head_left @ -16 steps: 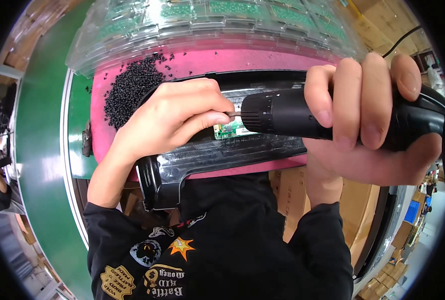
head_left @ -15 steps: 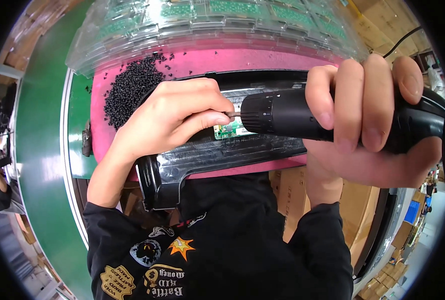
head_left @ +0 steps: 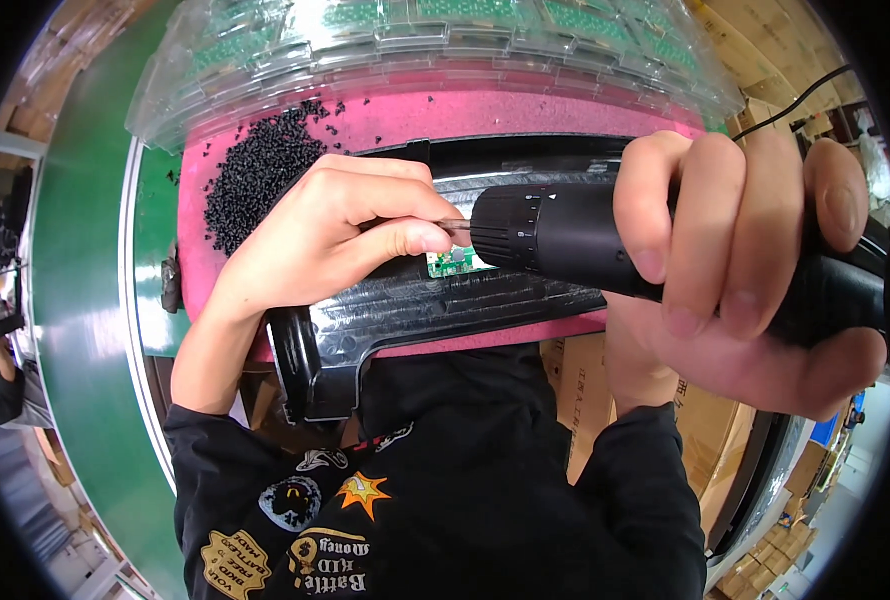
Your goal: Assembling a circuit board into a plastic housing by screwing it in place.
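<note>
My right hand is wrapped round a black electric screwdriver, held slanting over the work with its collar pointing left. My left hand pinches the thin metal screwdriver bit between thumb and forefinger; whether a screw is at its tip is hidden by the fingers. Below them, a small green circuit board lies in a long black plastic housing, partly covered by the tool and my left hand. A pile of small black screws lies just beyond my left wrist.
The housing rests on a pink mat on a green bench. Stacked clear plastic trays with green boards stand along the far side. A dark cable runs at the upper right. Cardboard boxes stand below the bench edge.
The screwdriver has shifted slightly left, its collar closer to my left fingers, with less of the bit showing. My right hand has dipped a little; my left hand keeps its pinch.
</note>
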### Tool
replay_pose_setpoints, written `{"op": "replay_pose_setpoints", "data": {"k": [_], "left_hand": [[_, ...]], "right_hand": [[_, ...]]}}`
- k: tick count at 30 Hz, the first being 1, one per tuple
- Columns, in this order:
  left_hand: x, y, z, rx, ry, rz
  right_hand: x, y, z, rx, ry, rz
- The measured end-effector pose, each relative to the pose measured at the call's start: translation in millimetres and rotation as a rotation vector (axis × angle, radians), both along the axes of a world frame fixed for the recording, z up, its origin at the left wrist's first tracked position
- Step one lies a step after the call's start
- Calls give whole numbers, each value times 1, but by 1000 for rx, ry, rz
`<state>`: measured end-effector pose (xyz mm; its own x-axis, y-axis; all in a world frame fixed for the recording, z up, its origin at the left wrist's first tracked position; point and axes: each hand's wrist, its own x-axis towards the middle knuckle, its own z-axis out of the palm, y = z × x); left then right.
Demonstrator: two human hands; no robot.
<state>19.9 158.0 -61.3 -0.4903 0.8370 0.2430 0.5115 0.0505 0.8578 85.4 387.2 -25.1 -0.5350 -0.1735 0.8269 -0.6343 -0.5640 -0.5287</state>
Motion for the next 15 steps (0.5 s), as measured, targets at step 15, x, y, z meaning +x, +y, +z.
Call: {"op": "replay_pose_setpoints", "data": {"k": [15], "left_hand": [[3, 7, -5, 46, 293, 48]], "right_hand": [[3, 5, 8, 87, -92, -105]]}}
